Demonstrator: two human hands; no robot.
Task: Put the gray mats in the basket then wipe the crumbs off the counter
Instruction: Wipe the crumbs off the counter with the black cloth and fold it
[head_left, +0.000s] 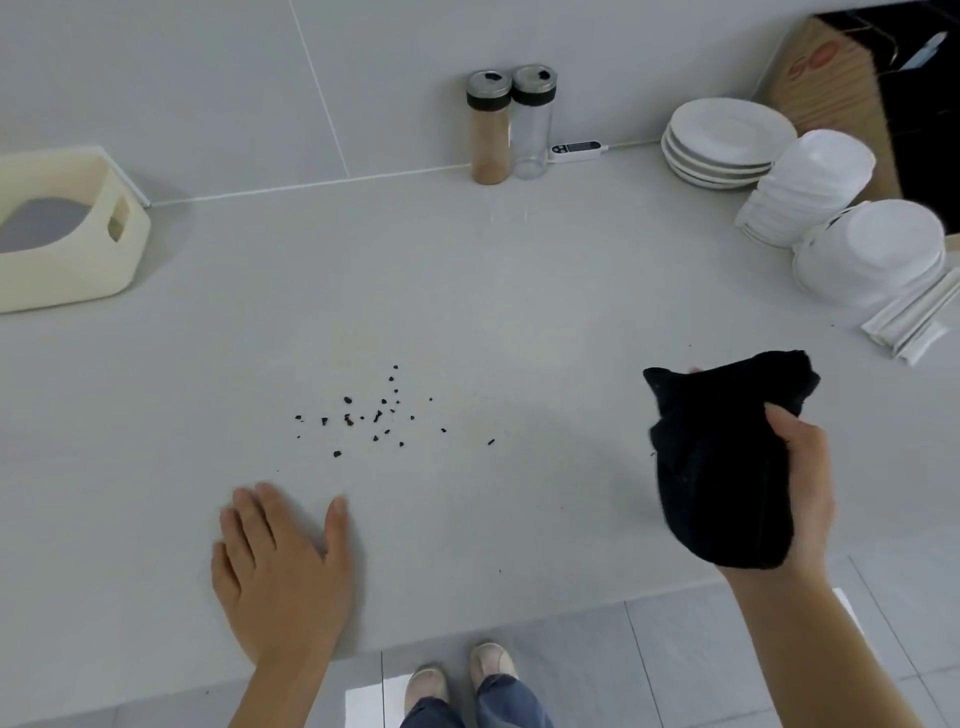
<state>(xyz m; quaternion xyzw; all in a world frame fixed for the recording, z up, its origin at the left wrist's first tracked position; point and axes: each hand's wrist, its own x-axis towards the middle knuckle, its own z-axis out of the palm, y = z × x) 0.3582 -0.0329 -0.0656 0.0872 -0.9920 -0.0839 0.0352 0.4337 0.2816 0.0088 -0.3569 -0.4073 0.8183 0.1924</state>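
Now crumbs (375, 413) between hands; left hand (278, 574) flat, fingers spread, just below; right hand (789, 493) gripping black cloth (722, 462), well right; bare counter (467, 270) beyond; basket (67, 234) far left holds gray mats (41, 223)

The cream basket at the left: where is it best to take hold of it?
Judging by shape, grip the cream basket at its handle cutout in the right end wall, coming from the right; fingers can hook through the slot.

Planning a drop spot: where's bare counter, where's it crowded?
Bare: between basket and spice jars; also between crumbs and jars. Crowded: far right, with stacked plates, bowls. Left hand rests flat near front edge.
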